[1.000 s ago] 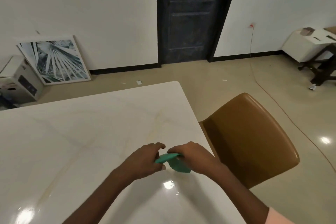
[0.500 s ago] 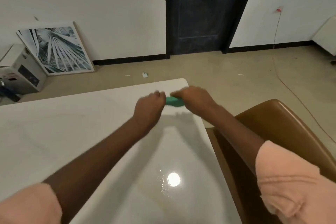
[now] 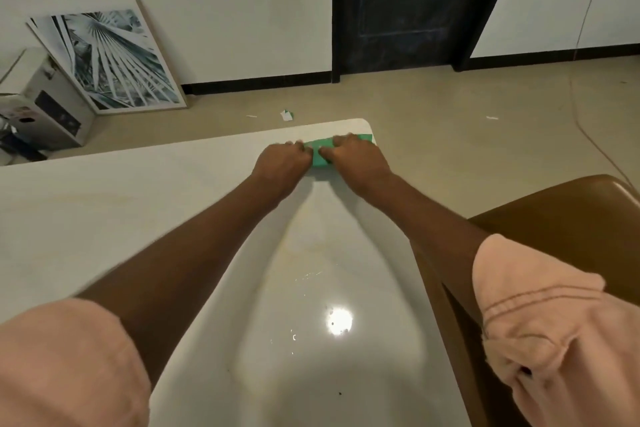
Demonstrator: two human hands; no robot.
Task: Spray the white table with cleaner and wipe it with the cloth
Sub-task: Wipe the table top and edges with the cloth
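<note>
The green cloth (image 3: 320,153) lies folded on the white table (image 3: 138,204) near its far right corner. My left hand (image 3: 282,163) holds the cloth's left end with curled fingers. My right hand (image 3: 356,158) lies over the cloth's right part and grips it, with a strip of green showing beyond its knuckles. Both arms reach far forward across the tabletop. Small wet specks glint on the table close to me. No spray bottle is in view.
A brown chair (image 3: 561,229) stands at the table's right side. A framed leaf picture (image 3: 107,59) leans on the far wall beside a white box (image 3: 41,104). A dark door (image 3: 408,3) is straight ahead. An orange cable (image 3: 581,107) runs across the floor.
Both hands have carried the cloth from the near right part of the table out to its far right corner, with my arms stretching forward and my head leaning in.
</note>
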